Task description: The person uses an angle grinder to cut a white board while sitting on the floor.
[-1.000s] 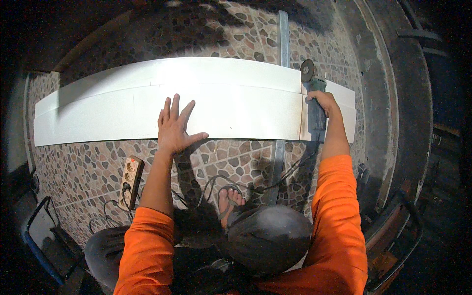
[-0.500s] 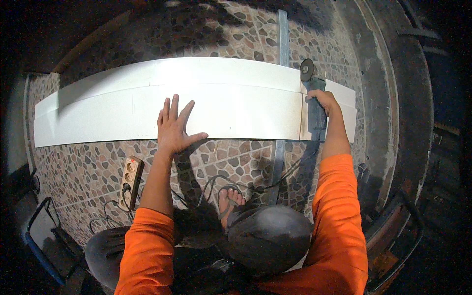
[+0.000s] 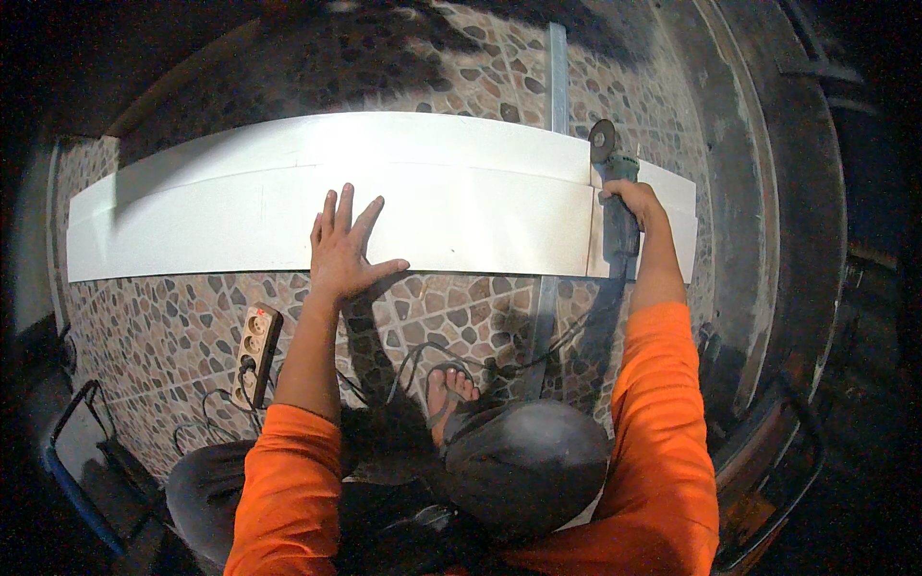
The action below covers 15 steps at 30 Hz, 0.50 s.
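A long white panel [image 3: 480, 221] lies crosswise in front of me, with a lengthwise seam or step along it. Flat on its near part rests my left hand [image 3: 346, 252], fingers spread. My right hand [image 3: 634, 204] is wrapped round the body of a dark green angle grinder [image 3: 622, 171]. The grinder's round disc [image 3: 602, 141] points away from me, at the panel's far edge near its right end. A thin brownish line crosses the panel just left of the grinder. Whether the disc touches the panel I cannot tell.
A metal bar [image 3: 558, 82] runs under the panel. On the pebble-patterned floor [image 3: 192, 336] at the left lies a power strip [image 3: 254, 350] with a plug in it. A dark cord [image 3: 519, 369] trails past my foot. Metal-framed items stand at both lower sides.
The grinder and my right hand sit almost where they were, with the disc very slightly nearer in the picture. My left hand stays in place on the panel.
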Available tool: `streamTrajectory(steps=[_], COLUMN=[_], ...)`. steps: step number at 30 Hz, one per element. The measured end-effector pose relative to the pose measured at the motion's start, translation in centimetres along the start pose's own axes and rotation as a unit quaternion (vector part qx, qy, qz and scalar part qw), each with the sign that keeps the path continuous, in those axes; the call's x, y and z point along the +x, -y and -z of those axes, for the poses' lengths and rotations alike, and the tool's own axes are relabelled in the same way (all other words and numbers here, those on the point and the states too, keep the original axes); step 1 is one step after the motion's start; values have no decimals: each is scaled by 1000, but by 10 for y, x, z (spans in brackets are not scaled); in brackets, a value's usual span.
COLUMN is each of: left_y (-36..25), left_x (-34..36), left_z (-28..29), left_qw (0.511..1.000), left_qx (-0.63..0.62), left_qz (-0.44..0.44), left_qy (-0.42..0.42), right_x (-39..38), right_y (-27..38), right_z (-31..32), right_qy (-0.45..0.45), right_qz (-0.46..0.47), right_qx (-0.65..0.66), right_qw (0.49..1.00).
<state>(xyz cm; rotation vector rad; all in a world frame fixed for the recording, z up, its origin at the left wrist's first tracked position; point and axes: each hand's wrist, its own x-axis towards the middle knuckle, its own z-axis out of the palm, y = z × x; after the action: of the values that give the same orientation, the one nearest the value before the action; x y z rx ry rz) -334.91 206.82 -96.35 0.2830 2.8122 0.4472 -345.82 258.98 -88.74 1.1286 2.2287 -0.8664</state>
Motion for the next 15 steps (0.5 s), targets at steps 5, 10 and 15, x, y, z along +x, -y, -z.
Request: streamTrajectory(steps=[5, 10, 15], left_y=[2, 5, -4], left_x=[1, 2, 2], left_z=[-3, -5, 3], left_qw=[1000, 1000, 1000], left_qx=[0, -2, 8], left_qz=[-6, -13, 6], left_qy=[-9, -26, 10], right_x=[3, 3, 5], right_y=[-6, -15, -22], right_z=[2, -1, 1], right_qy=[-12, 8, -23], right_qz=[-4, 17, 27], right_qx=[7, 17, 5], right_qw=[1000, 1000, 999])
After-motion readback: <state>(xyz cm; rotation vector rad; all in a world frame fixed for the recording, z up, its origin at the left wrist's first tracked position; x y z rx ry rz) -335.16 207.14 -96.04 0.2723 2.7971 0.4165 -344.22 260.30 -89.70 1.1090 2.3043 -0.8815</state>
